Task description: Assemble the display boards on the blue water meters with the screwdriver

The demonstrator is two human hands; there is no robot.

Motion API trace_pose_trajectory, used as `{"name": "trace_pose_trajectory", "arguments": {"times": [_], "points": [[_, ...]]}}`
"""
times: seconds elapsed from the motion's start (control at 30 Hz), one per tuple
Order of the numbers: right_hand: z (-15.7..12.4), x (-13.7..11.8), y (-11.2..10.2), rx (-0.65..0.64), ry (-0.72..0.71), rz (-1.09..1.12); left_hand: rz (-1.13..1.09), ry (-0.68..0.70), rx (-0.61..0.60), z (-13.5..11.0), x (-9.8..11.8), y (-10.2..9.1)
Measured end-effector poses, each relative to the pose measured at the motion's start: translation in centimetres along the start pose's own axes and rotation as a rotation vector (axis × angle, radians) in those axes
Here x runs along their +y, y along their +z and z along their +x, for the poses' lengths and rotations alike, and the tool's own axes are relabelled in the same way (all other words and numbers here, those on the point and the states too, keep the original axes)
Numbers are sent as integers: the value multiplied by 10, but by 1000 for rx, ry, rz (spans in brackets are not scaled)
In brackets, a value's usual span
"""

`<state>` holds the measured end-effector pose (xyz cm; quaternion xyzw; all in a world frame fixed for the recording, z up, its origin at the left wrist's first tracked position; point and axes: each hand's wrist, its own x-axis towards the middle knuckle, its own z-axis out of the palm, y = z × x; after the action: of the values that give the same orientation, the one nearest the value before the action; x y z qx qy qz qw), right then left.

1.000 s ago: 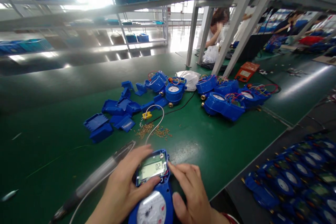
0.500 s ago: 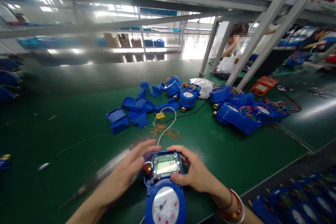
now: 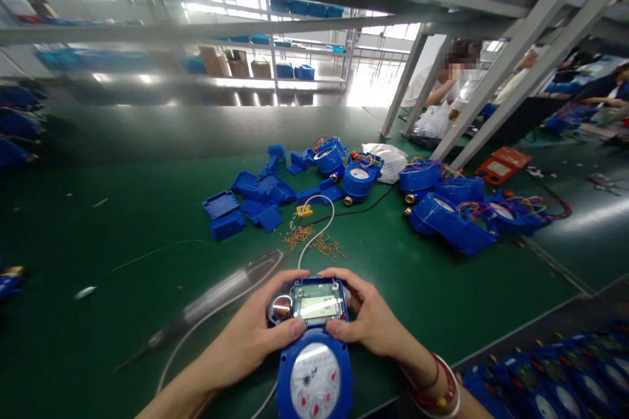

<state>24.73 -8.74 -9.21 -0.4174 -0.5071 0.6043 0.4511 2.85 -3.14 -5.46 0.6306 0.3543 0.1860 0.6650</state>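
Observation:
Between my hands is a blue water meter (image 3: 315, 376) with a round dial at its near end and a lit display (image 3: 318, 306) in the box at its far end. My left hand (image 3: 268, 321) grips the box's left side, thumb on the front edge below the display. On the right side my right hand (image 3: 366, 317) holds it likewise, fingers around the far corner. A thin pale cable (image 3: 327, 226) runs away from behind the box. To the left of my left hand lies an electric screwdriver (image 3: 216, 298) with a long thin bit.
Small brass screws (image 3: 314, 240) lie heaped beyond the meter, beside a yellow piece (image 3: 304, 211). Blue plastic covers (image 3: 265, 193) are scattered behind. More blue meters (image 3: 449, 219) with loose wires sit at right, and rows of them (image 3: 565, 380) at lower right. Metal shelf posts (image 3: 511, 72) rise near a seated person.
My left hand has come in from beside the meter and closed on its left side. The screwdriver, partly covered by that arm before, shows more fully.

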Motion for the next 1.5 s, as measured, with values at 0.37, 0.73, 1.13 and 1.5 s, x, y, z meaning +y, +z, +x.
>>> {"name": "trace_pose_trajectory", "arguments": {"times": [0.37, 0.73, 1.13, 1.5], "points": [[9, -12, 5, 13, -49, -256, 7, 31, 173, 2, -9, 7], [20, -4, 11, -33, -70, -78, 142, 79, 328, -11, -41, -21], [26, 5, 5, -28, -65, -123, 1194, 18, 625, -17, -80, -68], [26, 1, 9, -28, 19, -196, 1145, -168, 334, -16, -73, -95]]}}
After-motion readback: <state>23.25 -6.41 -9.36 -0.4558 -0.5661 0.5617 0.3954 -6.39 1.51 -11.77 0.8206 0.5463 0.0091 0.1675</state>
